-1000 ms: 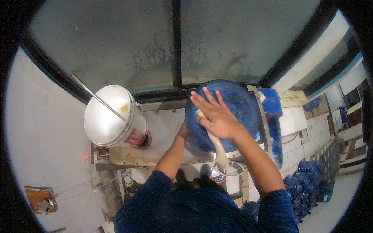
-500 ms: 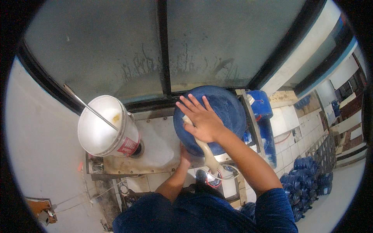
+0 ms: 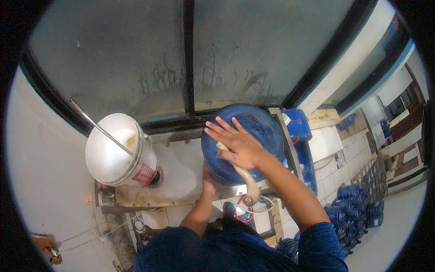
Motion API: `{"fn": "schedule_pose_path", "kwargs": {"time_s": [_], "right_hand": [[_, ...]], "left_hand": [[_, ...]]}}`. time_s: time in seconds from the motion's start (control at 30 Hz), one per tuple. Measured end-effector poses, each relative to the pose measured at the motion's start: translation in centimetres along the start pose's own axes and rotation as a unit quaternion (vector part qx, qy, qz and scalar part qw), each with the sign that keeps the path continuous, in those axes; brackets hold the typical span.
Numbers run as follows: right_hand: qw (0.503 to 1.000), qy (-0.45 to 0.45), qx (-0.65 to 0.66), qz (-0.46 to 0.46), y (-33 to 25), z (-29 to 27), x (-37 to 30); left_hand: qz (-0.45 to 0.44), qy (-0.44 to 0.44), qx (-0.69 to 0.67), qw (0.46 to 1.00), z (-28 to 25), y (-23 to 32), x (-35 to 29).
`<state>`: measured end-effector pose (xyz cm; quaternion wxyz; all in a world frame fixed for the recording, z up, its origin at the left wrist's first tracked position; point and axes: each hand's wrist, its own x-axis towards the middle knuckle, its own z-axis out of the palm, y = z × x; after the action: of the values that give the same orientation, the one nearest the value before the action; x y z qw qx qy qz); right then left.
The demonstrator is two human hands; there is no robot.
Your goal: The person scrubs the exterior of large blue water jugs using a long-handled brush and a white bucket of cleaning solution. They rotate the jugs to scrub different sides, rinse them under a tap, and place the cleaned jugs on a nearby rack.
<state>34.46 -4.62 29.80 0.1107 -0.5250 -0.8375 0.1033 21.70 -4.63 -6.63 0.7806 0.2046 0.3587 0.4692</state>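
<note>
metal bench (image 3: 179, 167) beneath blue jug (image 3: 266, 130): on jug's top, right hand (image 3: 241, 148) splayed flat, thumb across pale curved handle (image 3: 249, 184); against jug's left side, left hand (image 3: 208, 184), grip indeterminable; left of jug, white bucket (image 3: 106, 149); contact made, remaining work not discernible.

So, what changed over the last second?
The left hand has moved toward the near side of the blue jug; camera view shifted too. No grab or release visible. The right hand stays spread on the jug, pale handle at its thumb; the bucket stays put.
</note>
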Motion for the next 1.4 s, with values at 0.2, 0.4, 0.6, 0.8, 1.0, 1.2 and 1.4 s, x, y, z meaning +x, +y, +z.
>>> {"fn": "schedule_pose_path", "kwargs": {"time_s": [0.2, 0.4, 0.6, 0.8, 1.0, 1.2, 1.4], "right_hand": [[1.0, 0.0, 0.0, 0.004, 0.0, 0.5, -0.1], [1.0, -0.005, -0.007, -0.001, -0.3, 0.2, -1.0], [1.0, -0.008, 0.025, 0.009, 0.6, -0.5, -0.2], [0.999, -0.016, 0.013, 0.03, -0.1, 0.1, 0.9], [0.999, -0.014, -0.032, 0.03, -0.8, 0.1, -0.1], [0.999, -0.018, -0.006, 0.048, 0.3, -1.0, 0.1], [0.998, 0.008, -0.012, 0.061, 0.2, 0.5, 0.2]], "left_hand": [[-0.042, -0.071, 0.008, 0.997, 1.8, 2.7, 2.1], [-0.123, -0.165, 0.01, 0.978, 4.9, 8.3, 5.1], [-0.023, -0.028, -0.007, 0.999, 7.3, 9.2, -0.5], [0.135, 0.0, -0.15, 0.979, 13.2, 12.3, -7.9], [0.078, -0.197, 0.024, 0.977, 15.1, 20.7, -2.8], [0.319, -0.139, 0.226, 0.91, 16.8, 20.1, -4.4], [0.493, -0.077, 0.284, 0.818, 15.6, 16.8, -9.4]]}}
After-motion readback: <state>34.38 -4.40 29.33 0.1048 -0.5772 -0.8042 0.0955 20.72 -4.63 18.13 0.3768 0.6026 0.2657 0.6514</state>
